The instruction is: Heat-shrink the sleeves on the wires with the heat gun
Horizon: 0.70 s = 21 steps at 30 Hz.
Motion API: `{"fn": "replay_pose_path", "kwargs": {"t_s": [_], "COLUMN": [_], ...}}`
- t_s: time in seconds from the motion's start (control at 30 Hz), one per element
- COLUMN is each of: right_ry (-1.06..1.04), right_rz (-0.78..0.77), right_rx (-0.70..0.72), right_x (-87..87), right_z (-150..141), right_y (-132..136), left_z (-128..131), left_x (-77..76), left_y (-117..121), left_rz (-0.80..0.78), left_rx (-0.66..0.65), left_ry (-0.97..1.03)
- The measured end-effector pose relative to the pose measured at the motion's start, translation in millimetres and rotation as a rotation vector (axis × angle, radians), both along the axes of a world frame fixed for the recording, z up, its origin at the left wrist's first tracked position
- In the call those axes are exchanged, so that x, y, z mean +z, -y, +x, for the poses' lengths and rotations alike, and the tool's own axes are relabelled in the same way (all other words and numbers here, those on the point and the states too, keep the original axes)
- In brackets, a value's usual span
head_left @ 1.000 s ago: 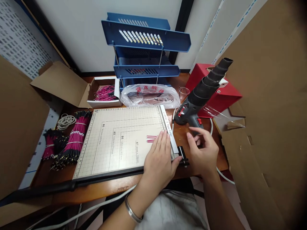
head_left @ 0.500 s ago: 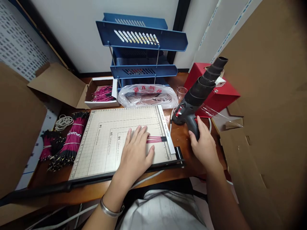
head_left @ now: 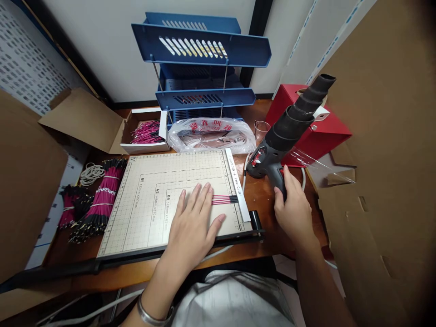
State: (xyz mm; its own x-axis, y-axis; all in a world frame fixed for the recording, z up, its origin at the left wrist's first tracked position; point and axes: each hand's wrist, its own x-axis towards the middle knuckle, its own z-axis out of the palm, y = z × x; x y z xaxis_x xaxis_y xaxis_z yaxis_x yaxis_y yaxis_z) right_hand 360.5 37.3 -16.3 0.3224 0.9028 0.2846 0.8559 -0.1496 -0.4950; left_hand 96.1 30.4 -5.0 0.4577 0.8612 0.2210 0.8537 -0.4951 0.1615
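My left hand [head_left: 193,222] lies flat with fingers spread on the beige paper cutter board [head_left: 153,200], pinning a few magenta wires [head_left: 223,199] whose black-tipped ends reach the white ruler strip [head_left: 235,181]. My right hand [head_left: 293,204] is wrapped round the handle of the black heat gun [head_left: 289,129], which stands on the wooden desk with its stepped nozzle pointing up and to the right.
Bundles of magenta wires [head_left: 102,197] and rubber bands [head_left: 91,171] lie left of the board. A small white box of wires [head_left: 145,132], a plastic bag [head_left: 209,134] and a blue tiered tray [head_left: 200,68] stand behind. A red box [head_left: 313,129] and cardboard sheets [head_left: 391,159] are on the right.
My left hand slid left off the ruler strip, uncovering the wires and pressing them flat. My right hand moved from the cutter's corner to the heat gun handle and closed on it.
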Motion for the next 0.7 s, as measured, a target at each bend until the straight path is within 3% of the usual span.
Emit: {"fn": "replay_pose_path", "kwargs": {"t_s": [0.27, 0.37, 0.43, 0.47, 0.53, 0.6, 0.7], "right_ry": [0.039, -0.027, -0.292, -0.538, -1.105, -1.504, -1.722], "right_rz": [0.005, 0.197, 0.389, 0.417, 0.247, 0.009, -0.08], "right_rx": [0.025, -0.04, -0.078, -0.046, 0.167, 0.343, 0.454], "right_x": [-0.5, 11.8, 26.8, 35.3, 51.4, 62.0, 64.1], "right_z": [-0.4, -7.2, -15.3, -19.8, -28.0, -33.3, -33.4], "right_y": [-2.4, -2.1, -5.2, -8.9, -21.0, -37.6, -62.1], "left_z": [5.7, 5.5, 5.2, 5.2, 5.1, 5.3, 5.4], "left_x": [-4.8, -5.2, -5.3, -5.2, -4.6, -3.6, -2.1], "left_y": [2.2, 2.3, 2.3, 2.3, 2.4, 2.5, 2.9], "left_rz": [0.03, 0.031, 0.035, 0.039, 0.054, 0.065, 0.066], "left_rx": [-0.041, -0.039, -0.038, -0.038, -0.038, -0.039, -0.042], "left_ry": [-0.051, -0.06, -0.064, -0.067, -0.078, -0.089, -0.102]}}
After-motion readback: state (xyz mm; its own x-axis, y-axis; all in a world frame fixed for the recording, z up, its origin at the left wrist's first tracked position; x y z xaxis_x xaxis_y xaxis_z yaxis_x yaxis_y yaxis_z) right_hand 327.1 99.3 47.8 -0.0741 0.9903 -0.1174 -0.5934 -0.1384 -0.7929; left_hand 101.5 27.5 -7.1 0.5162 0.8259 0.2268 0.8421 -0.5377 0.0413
